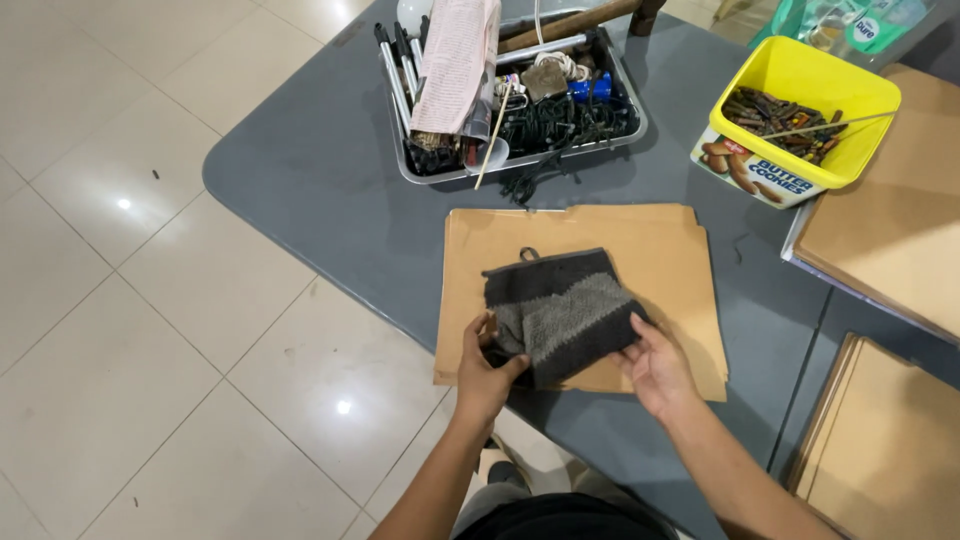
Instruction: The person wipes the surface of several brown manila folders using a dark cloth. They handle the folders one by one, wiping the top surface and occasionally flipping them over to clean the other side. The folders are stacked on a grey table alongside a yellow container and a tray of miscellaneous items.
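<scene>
Folded dark grey terry-cloth towel, fuzzy, with a lighter grey band and a small hanging loop at its far edge, is lying on a flat tan cardboard sheet on the grey table. Its long axis is running left to right, slightly tilted. The left hand is pinching the near left corner; the right hand is gripping the right edge.
</scene>
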